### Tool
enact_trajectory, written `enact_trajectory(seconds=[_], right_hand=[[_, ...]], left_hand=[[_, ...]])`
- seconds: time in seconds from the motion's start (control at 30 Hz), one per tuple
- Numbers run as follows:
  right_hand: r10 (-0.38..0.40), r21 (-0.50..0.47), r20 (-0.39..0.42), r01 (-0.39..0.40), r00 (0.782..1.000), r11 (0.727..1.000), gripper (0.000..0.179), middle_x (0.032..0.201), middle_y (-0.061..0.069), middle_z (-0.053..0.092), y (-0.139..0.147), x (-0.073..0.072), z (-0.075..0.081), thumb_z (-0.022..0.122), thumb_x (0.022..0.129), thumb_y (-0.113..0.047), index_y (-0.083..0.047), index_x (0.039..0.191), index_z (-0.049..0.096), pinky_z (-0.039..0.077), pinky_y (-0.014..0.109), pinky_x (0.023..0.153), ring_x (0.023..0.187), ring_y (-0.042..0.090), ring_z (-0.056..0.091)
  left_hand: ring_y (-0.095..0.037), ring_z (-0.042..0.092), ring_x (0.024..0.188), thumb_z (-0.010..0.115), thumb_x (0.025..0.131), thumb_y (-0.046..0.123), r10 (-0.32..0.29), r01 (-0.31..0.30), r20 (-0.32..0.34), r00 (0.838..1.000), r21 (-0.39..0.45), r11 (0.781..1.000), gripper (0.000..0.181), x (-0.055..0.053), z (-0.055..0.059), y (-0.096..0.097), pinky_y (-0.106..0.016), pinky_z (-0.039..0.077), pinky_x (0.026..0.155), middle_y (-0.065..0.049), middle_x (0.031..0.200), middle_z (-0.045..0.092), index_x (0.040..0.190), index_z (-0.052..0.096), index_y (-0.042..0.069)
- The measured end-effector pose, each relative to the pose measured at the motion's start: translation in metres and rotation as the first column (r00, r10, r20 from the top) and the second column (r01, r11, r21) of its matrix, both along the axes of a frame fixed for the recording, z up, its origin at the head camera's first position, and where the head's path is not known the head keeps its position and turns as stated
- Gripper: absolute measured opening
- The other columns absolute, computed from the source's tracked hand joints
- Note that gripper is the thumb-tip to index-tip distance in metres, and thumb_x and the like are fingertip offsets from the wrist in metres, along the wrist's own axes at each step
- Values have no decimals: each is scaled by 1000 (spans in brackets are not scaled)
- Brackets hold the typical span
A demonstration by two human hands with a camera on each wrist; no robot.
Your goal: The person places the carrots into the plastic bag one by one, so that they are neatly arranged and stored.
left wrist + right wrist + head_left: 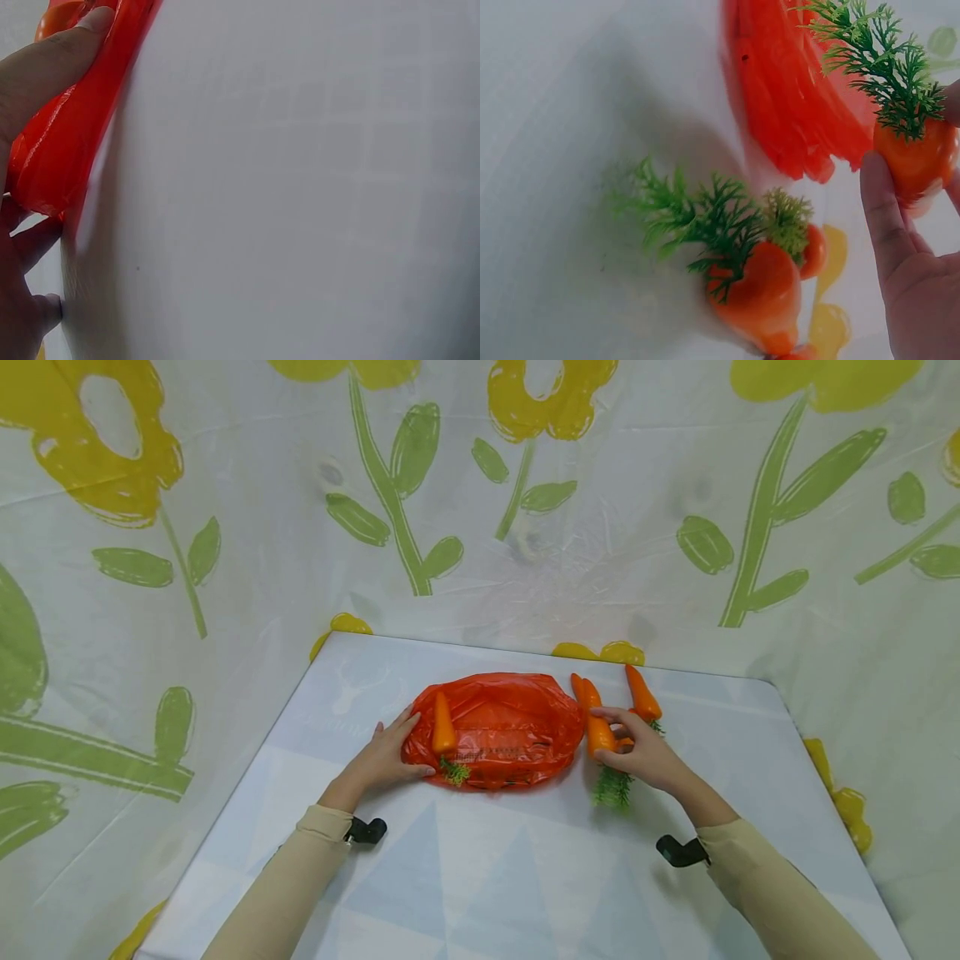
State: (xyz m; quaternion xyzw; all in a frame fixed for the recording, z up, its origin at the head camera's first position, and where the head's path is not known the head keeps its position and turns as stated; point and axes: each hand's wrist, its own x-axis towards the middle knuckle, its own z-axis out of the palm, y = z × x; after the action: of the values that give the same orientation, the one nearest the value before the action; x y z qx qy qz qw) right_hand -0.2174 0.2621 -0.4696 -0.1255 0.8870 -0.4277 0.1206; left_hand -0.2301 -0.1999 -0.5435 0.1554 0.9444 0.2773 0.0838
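Note:
A red plastic bag (517, 735) lies mouth up on the table, with a toy carrot (443, 727) with green leaves inside its left part. My left hand (382, 756) holds the bag's left side; the left wrist view has the thumb (56, 64) on the red plastic (56, 161). To the right of the bag, my right hand (637, 752) grips another toy carrot (597, 731) between thumb and fingers, its leafy top toward me. The right wrist view has this held carrot (915, 161) beside the bag (795, 97).
More toy carrots lie by my right hand, one (642, 695) behind it and one (577, 685) against the bag. The right wrist view also has loose carrots (761, 292) below the held one. Around the table (480, 877) hangs a flower-print curtain (615, 568).

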Motion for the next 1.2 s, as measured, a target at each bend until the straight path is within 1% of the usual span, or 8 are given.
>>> enact_trajectory(seconds=[0.13,0.2,0.47,0.6,0.77,0.9,1.1,1.2], right_hand=[[7,-15,-3,-7,1000,1000,67,143,11,48,-4,-1,2,78,91,-34,-22,150,47,56,36,86,117,34,51],[9,-18,-5,-9,1000,1000,68,142,11,49,-7,-1,2,78,91,-34,-23,150,47,55,34,85,116,33,51],[57,-50,-38,-58,998,997,66,145,10,48,-15,-3,7,78,92,-31,-22,150,48,55,32,88,117,31,54],[80,-58,-52,-83,995,995,65,148,9,46,-19,-5,7,77,92,-29,-22,150,48,54,31,89,117,31,53],[86,-39,-52,-88,995,995,64,146,10,46,-26,-7,6,78,92,-31,-25,149,49,53,36,90,116,30,54],[85,-29,-57,-87,995,996,63,142,10,48,-33,-7,6,78,91,-31,-27,147,50,53,38,92,114,30,57],[132,-114,-65,-139,989,984,64,136,11,50,-41,-10,4,78,91,-22,-22,148,49,55,42,91,109,31,58],[141,-124,-60,-148,988,981,65,134,10,50,-45,-12,4,79,91,-22,-22,148,49,55,44,91,108,31,58]], left_hand=[[-37,23,153,83,80,50,-4,4,0,1000,-2,1000,108,0,0,0,-61,3,123,-13,170,14,161,27,4],[-36,23,153,83,80,51,-5,5,2,1000,-3,1000,108,0,0,0,-61,3,123,-12,170,14,161,27,5],[-37,23,152,83,80,51,-14,14,-12,1000,3,1000,109,2,4,0,-61,3,123,-14,170,14,160,28,2],[-36,20,154,83,81,50,-7,7,-2,1000,-1,1000,108,3,6,1,-59,2,124,-13,170,13,160,27,3],[-34,19,154,82,81,50,-4,4,9,1000,-10,1000,107,3,5,1,-58,1,124,-12,170,13,161,27,4],[-35,20,154,83,81,49,-5,5,3,1000,-4,1000,107,4,5,1,-60,2,123,-13,170,14,160,27,3],[-35,20,154,83,81,49,-4,4,-2,1000,-5,1000,107,4,6,2,-59,2,124,-13,170,14,160,27,3],[-35,20,154,83,81,50,-2,2,-3,1000,-1,1000,107,4,6,2,-59,2,124,-13,170,14,160,28,3]])
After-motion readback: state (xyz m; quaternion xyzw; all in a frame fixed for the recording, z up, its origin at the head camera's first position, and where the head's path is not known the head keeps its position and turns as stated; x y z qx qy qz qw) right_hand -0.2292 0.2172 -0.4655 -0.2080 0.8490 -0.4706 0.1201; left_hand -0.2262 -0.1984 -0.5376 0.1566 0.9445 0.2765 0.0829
